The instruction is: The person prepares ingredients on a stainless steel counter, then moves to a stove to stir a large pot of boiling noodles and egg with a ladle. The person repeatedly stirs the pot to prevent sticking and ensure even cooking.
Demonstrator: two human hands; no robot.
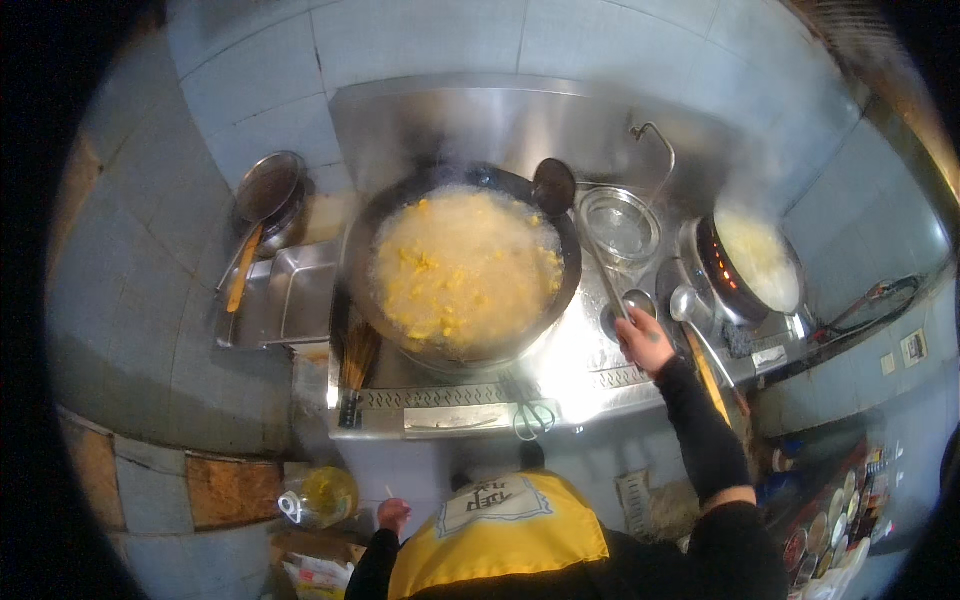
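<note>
A large black wok [360,300] stands before me, full of foaming, steaming liquid with yellow food pieces [420,262] in it. My right hand [645,341] is closed around the long metal handle of a ladle [554,186]. The ladle's dark bowl is over the wok's back right rim; whether it touches the rim I cannot tell. Low beside my yellow apron [517,536], my left hand [394,516] holds a thin pale stick [389,491], too small to name surely.
Right of the wok are a round strainer [619,225], a curved water tap [664,142] and a steaming second wok [757,262] with flames beside it. Scissors [534,420] hang at the stove's front edge. At left are a wooden-handled skimmer [255,217], metal pans [304,289] and a bamboo brush [360,356].
</note>
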